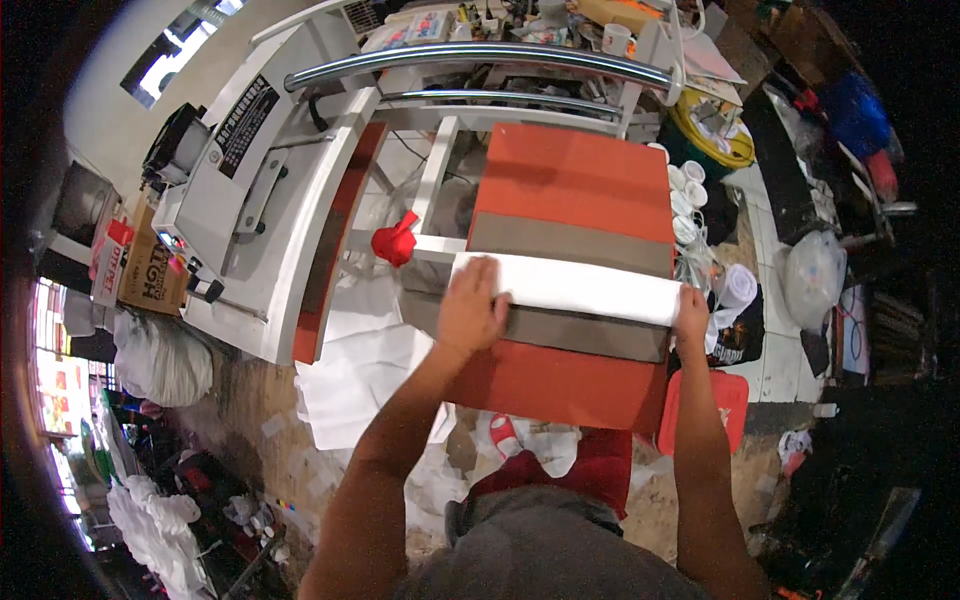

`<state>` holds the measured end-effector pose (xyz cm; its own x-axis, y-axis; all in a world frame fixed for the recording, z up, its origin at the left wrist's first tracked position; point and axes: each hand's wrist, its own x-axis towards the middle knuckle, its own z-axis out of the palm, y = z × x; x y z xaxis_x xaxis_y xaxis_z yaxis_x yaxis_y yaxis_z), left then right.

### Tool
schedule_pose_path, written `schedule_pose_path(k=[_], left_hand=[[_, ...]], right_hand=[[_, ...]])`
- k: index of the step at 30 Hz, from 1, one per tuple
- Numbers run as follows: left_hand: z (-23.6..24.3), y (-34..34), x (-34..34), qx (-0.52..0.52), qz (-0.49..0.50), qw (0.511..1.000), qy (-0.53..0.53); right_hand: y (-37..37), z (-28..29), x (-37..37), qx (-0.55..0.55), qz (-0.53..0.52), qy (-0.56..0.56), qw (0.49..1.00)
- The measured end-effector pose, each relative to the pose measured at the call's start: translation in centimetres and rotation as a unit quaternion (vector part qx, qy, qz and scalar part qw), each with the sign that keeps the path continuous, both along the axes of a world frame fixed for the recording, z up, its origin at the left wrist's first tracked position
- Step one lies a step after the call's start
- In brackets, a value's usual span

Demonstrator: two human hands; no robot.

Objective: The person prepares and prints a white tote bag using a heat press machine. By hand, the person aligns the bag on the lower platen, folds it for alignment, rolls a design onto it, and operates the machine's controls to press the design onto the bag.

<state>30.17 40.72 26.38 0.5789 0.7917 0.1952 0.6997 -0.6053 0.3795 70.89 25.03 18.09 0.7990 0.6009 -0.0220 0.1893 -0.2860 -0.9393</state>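
Fingers of the left hand [472, 305] lie flat on one end of a white sheet [580, 287]; the right hand [691, 312] curls over the other end, its grip partly hidden. Sheet spans a grey pad on the orange press bed [575, 180]. Cluttered workshop around; white cloth [360, 380] litters the floor.

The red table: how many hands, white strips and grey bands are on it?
Hands: 2, left hand and right hand
White strip: 1
Grey bands: 2, far and near
Total: 5
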Motion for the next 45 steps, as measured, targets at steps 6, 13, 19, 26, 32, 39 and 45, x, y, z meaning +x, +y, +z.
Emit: schedule_pose_path(k=[6,13,19,26,32,39,45], left_hand=[[-2.1,1.5,-3.9,-0.041,0.053,0.996,0.059],[-1.0,0.8,-3.6,0.015,0.071,0.997,0.039],[-0.8,0.5,-3.6,0.035,0.08,0.996,-0.023],[1.5,0.6,-3.8,0.082,0.068,0.993,-0.055],[8.6,2.1,-10.9,0.182,0.101,0.973,-0.1],[19.4,8.8,-33.9,0.352,0.344,0.87,0.018],[17.4,12.2,-39.0,0.09,0.304,0.896,0.31]], right_hand=[[0.1,-0.4,0.2,0.009,0.013,-0.033,0.999],[-0.1,1.2,-0.6,-0.013,0.014,-0.003,1.0],[-0.1,0.8,-0.1,-0.04,0.005,-0.063,0.997],[0.5,1.8,-0.5,-0.034,0.012,-0.046,0.998],[0.9,-5.1,2.7,0.021,0.003,0.027,0.999],[0.0,-4.3,2.0,0.026,0.069,-0.056,0.996],[-1.1,-4.0,4.1,0.025,0.054,-0.02,0.998]])
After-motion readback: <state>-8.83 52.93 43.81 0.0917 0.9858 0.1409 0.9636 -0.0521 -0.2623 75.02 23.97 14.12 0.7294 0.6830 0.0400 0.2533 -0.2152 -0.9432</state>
